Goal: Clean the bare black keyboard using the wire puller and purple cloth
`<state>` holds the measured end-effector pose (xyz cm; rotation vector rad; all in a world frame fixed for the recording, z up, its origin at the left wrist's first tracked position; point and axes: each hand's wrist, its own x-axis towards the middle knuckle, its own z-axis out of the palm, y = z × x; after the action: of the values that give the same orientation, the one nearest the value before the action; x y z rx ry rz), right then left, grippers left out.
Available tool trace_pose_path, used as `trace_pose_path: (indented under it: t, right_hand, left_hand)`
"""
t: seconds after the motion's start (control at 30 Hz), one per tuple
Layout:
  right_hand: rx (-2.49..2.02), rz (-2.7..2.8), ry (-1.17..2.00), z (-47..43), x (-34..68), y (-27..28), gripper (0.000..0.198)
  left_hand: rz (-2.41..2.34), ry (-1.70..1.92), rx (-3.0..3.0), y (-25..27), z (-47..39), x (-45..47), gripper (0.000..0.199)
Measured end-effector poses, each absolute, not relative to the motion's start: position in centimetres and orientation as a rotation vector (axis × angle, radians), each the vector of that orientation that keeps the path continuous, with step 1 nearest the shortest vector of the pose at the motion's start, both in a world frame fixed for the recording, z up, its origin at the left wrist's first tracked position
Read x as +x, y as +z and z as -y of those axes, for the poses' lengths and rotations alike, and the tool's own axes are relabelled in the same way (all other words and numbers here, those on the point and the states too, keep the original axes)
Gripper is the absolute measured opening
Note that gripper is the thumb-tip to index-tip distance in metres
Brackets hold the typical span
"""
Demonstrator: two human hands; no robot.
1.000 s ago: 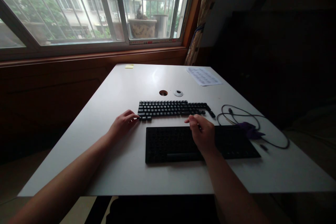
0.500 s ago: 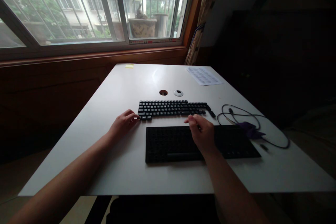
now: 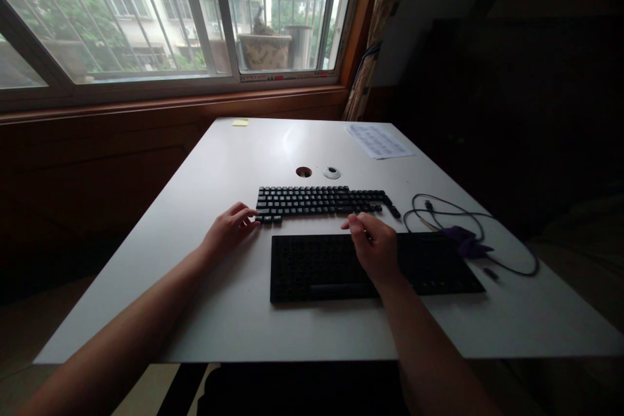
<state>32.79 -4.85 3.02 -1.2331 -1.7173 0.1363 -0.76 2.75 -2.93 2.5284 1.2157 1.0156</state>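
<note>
Loose black keycaps [image 3: 302, 201] lie in tight rows on the white table. My left hand [image 3: 233, 223] rests at the left end of these rows, its fingers stretched out and their tips at the lowest keycaps. A black keyboard [image 3: 312, 266] lies nearer to me, with a long bar along its front and few other caps visible on it. Above its far edge, my right hand [image 3: 375, 244] is closed, thumb against the curled fingers. Whatever it may hold is hidden.
A black cable [image 3: 468, 213] loops at the right beside a purple piece [image 3: 465, 242] and a small dark object [image 3: 491, 274]. Printed sheets [image 3: 380, 142], a yellow note [image 3: 240, 123], a round hole [image 3: 303, 172] and a white ring [image 3: 331, 173] are farther back on the table [image 3: 219, 331].
My left fingers have shifted very slightly at the end of the keycap rows. My right hand stays almost where it was.
</note>
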Motion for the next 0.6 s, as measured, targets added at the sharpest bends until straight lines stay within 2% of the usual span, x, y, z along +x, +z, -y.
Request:
trace_pose_path:
  t: [0.6]
  right_hand:
    - [-1.218, 1.726, 0.132, 4.85, 32.60, 3.09, 0.034]
  left_hand:
    - [-1.261, 0.884, 2.857, -2.74, -2.42, -0.21, 0.027]
